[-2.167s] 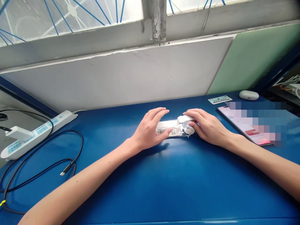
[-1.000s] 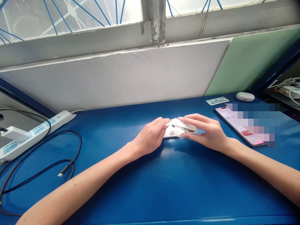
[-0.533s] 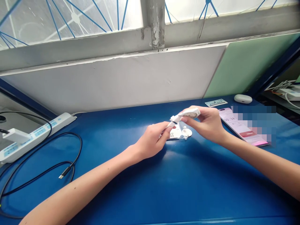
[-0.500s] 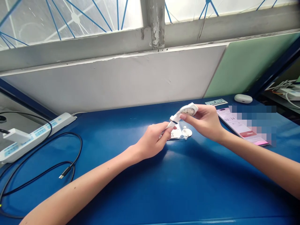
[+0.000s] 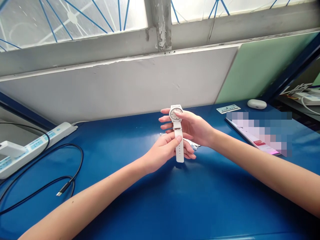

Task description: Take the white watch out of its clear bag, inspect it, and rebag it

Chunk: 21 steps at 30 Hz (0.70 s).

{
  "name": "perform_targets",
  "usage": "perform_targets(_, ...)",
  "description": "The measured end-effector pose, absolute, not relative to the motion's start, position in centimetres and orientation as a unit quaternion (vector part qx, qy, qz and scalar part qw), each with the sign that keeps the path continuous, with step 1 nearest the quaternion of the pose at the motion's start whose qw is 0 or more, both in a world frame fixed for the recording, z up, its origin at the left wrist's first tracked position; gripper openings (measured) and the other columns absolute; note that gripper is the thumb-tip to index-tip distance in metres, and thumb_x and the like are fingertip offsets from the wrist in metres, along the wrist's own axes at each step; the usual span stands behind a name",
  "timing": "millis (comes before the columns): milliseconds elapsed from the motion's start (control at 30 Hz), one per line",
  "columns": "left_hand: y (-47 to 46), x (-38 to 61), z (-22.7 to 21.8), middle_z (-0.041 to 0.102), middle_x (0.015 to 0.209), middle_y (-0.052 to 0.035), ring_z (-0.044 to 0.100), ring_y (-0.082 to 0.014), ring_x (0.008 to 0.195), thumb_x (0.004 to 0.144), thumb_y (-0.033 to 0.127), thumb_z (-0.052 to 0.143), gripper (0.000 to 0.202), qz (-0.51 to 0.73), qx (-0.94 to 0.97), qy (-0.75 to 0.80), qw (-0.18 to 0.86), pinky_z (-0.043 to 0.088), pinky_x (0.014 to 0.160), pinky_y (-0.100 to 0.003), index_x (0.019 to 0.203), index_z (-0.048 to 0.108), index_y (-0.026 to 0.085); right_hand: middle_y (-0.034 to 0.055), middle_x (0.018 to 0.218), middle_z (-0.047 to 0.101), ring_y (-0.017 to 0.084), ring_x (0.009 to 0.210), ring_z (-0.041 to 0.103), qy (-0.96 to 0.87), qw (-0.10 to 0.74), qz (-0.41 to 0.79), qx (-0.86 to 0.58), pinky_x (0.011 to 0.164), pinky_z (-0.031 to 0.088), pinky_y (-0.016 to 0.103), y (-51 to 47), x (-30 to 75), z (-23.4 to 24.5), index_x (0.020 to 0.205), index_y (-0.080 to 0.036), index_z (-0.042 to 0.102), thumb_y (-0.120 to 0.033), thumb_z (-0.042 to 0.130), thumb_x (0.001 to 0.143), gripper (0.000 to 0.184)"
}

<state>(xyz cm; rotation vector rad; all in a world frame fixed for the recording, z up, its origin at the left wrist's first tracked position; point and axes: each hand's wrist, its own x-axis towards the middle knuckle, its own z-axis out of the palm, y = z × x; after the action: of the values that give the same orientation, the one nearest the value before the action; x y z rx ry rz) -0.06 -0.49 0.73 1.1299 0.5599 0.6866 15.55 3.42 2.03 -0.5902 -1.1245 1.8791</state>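
Note:
A white wristwatch (image 5: 179,151) with a round dial and a perforated strap is held up over the blue table (image 5: 160,203). The thumb of my right hand (image 5: 196,125) presses on the dial's edge, with the fingers behind the watch. My left hand (image 5: 161,150) pinches the strap below the buckle, its thumb on top. The dial faces me and the strap's end hangs downward. Behind the hands lies a small clear and white packet (image 5: 193,144), mostly hidden.
At the left stand a white power strip (image 5: 56,133) with a plugged-in charger (image 5: 11,150) and a looped black cable (image 5: 81,156). To the right lie a phone (image 5: 258,141), a small card (image 5: 228,109) and a white earbud case (image 5: 257,104). A wall rises behind the table.
The watch has turned from a sideways tilt to nearly upright, dial facing me. My right hand has moved left and its fingers now spread behind the watch. The view has shifted slightly.

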Motion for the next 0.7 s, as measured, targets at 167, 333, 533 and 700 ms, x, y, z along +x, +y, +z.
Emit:
perform_targets(167,-0.65,0.13,0.95,0.071,0.084,-0.0067,0.072,-0.0209,0.078,0.088,0.053,0.07,0.041,0.305,0.504,0.277,0.759,0.057,0.081,-0.036,0.099,0.068,0.013,0.0096,0.116,0.075,0.022,0.099,0.071,-0.426,0.406,0.774,-0.234,0.096,0.055,0.041,3.68,15.79,1.67,0.113,-0.019,0.069,-0.03,0.052,0.095,0.028)
perform_targets(333,-0.54,0.03,0.92,0.072,0.085,-0.0085,0.072,-0.0213,0.08,0.091,0.049,0.067,0.038,0.304,0.498,0.269,0.766,0.057,0.083,-0.036,0.091,0.07,0.011,0.0076,0.105,0.078,0.023,0.099,0.072,-0.414,0.398,0.786,-0.228,0.097,0.055,0.043,3.58,15.72,1.67,0.114,-0.021,0.068,-0.03,0.05,0.097,0.027)
perform_targets(533,-0.46,-0.02,1.0,0.074,0.086,-0.0097,0.074,-0.0226,0.081,0.091,0.041,0.071,0.032,0.324,0.458,0.272,0.781,0.059,0.081,-0.037,0.099,0.069,0.01,0.0121,0.115,0.076,0.024,0.11,0.07,-0.42,0.406,0.775,-0.24,0.105,0.05,0.044,3.69,15.76,1.6,0.112,-0.017,0.069,-0.029,0.049,0.098,0.028)
perform_targets(700,-0.38,0.04,0.79,0.075,0.088,-0.0137,0.074,-0.0234,0.08,0.094,0.038,0.066,0.03,0.309,0.434,0.281,0.798,0.059,0.08,-0.037,0.097,0.068,0.009,0.0115,0.114,0.076,0.024,0.114,0.068,-0.424,0.407,0.773,-0.24,0.107,0.048,0.044,3.92,15.86,1.49,0.112,-0.017,0.069,-0.032,0.053,0.097,0.027)
